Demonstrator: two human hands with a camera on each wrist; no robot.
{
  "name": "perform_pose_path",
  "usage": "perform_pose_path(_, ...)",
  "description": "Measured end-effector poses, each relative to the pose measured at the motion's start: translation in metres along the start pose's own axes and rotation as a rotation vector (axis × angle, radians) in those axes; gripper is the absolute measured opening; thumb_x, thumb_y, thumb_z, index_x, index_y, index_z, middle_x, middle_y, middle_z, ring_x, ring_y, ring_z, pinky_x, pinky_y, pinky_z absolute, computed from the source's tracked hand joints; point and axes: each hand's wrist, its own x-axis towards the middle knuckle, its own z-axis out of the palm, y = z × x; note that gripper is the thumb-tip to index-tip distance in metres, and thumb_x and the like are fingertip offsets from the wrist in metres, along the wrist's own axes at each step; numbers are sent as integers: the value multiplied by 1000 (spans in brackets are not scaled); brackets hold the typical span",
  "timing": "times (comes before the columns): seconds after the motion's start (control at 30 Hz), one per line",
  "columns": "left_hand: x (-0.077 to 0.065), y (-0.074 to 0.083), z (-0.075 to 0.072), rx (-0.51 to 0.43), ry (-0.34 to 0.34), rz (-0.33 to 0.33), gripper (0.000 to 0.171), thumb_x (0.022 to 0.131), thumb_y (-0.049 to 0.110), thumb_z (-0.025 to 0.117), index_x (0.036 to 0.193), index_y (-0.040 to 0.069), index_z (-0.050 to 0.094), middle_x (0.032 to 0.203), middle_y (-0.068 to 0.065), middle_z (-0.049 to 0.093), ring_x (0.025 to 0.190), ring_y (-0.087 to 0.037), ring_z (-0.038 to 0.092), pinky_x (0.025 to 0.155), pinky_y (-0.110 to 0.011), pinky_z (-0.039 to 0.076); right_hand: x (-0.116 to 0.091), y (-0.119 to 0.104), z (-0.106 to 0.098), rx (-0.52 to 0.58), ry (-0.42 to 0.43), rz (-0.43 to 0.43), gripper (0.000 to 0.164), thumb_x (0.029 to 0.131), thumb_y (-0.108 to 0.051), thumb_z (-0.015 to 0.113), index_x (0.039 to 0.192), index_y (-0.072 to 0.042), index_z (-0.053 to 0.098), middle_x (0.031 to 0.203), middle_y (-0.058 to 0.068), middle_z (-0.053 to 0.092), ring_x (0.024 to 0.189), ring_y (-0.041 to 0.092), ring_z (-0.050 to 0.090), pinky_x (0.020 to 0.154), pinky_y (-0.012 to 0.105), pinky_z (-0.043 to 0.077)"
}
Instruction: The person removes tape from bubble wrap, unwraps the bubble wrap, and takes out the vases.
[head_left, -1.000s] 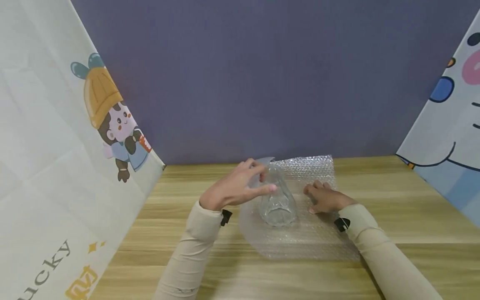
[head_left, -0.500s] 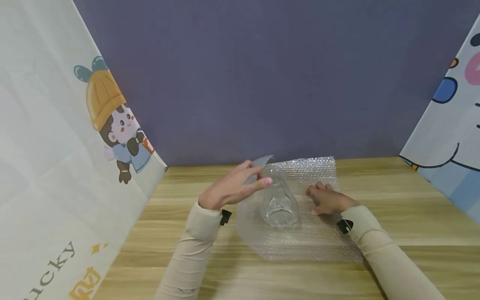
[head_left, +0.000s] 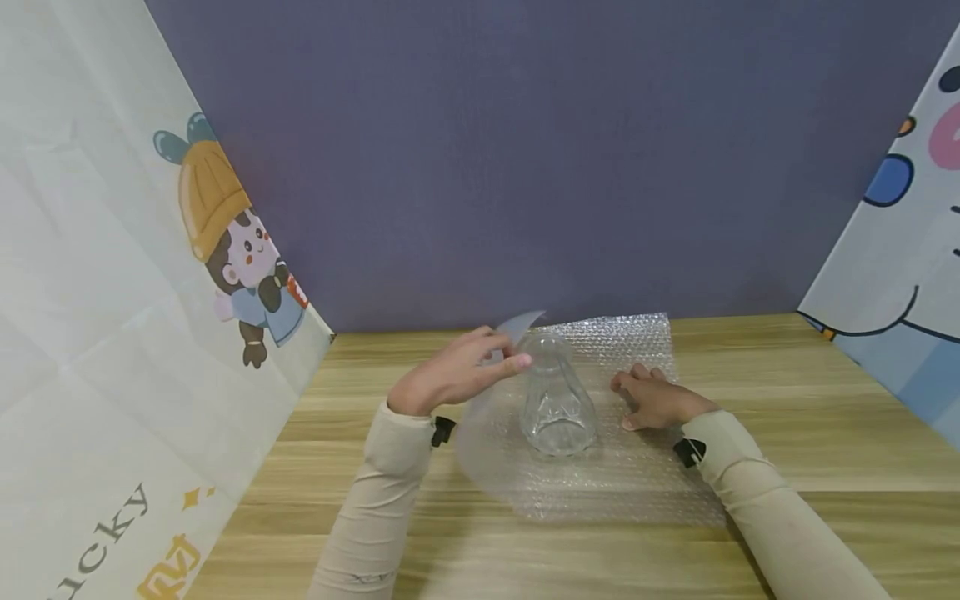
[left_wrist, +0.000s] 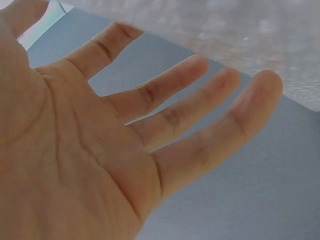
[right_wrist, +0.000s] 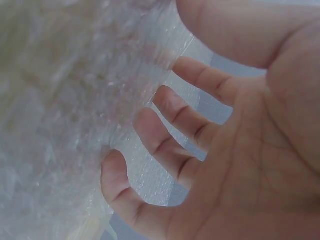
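A clear glass vase (head_left: 558, 408) is on a sheet of bubble wrap (head_left: 622, 487), wide end nearest the person, narrower neck beyond it. Left of the neck, my left hand (head_left: 461, 371) has its fingers at the raised left side of the sheet. In the left wrist view its fingers (left_wrist: 175, 120) are spread and fairly straight against the wrap (left_wrist: 260, 35), the index fingertip hidden behind it. My right hand (head_left: 656, 400) rests on the wrap to the right of the vase. Its fingertips (right_wrist: 112, 172) touch the wrap (right_wrist: 65, 125), bent a little, thumb apart.
The light wooden table (head_left: 337, 475) ends at a dark purple-grey backdrop (head_left: 525, 167). White printed panels stand at the left (head_left: 90, 275) and the right (head_left: 885, 275). A corner flap of the wrap (head_left: 521, 323) sticks up near the backdrop.
My left hand has moved left, away from the vase neck, and the left edge of the wrap has spread left with it. The right hand stays in place.
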Motion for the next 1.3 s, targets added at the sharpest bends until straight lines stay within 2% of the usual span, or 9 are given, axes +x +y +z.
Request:
perform_pose_path(0.1,0,-3,-1,16,-13,-13,34,101,59,52,103,29,66,121,3,64,112,-22,60,93,-41,51,-1,-1,-1,8,2,-3,59,91,-23,78,140,-4,49,126,18,45,110,38,41,93,58,47)
perform_pose_path(0.23,-2,-9,-3,25,-26,8,20,101,42,61,108,25,67,128,-2,66,117,-28,63,96,-44,53,-2,0,-1,16,4,-2,59,91,-22,78,139,-4,49,126,18,45,109,37,40,94,57,46)
perform_pose_path(0.3,-2,-12,-4,24,-30,24,17,100,35,62,111,23,67,124,-1,68,114,-26,65,94,-42,55,-2,-1,-1,19,3,-1,59,91,-22,78,139,-4,49,126,18,45,109,36,40,94,57,46)
perform_pose_path(0.43,-3,-16,-4,-11,-50,5,22,99,26,62,119,20,67,125,-4,70,114,-25,67,93,-41,57,-2,-1,-1,23,3,-3,60,90,-23,79,139,-4,49,125,17,45,108,36,40,93,56,47)
perform_pose_path(0.6,-3,-22,-5,-31,-79,-22,30,97,20,62,126,16,66,125,-12,70,112,-28,68,91,-40,58,-2,0,-2,27,1,-10,61,90,-24,79,139,-4,49,124,17,45,108,37,41,93,57,47)
perform_pose_path(0.9,-5,-31,-8,-9,-90,-52,32,97,17,65,129,16,65,124,-12,70,102,-22,70,87,-35,57,-1,4,-2,17,4,-13,63,89,-27,80,139,-4,50,125,18,46,109,38,42,94,58,47)
perform_pose_path(1.07,-6,-37,-10,-7,-88,-56,35,95,14,66,130,14,65,121,-12,71,103,-23,68,88,-36,56,-1,4,-1,17,7,-13,63,88,-28,80,138,-4,50,124,18,46,109,37,42,94,58,47)
perform_pose_path(1.17,-6,-41,-10,-25,-87,-58,34,95,12,66,129,12,65,121,-15,72,102,-23,68,84,-33,55,0,4,-1,16,6,-5,62,89,-27,80,139,-5,50,125,17,46,110,37,42,94,58,47)
perform_pose_path(1.3,-6,-46,-10,-88,-104,-93,35,97,10,64,131,10,64,124,-21,69,88,-28,71,72,-29,56,1,4,0,21,6,-2,60,90,-25,79,139,-6,50,124,16,46,109,36,42,94,57,47)
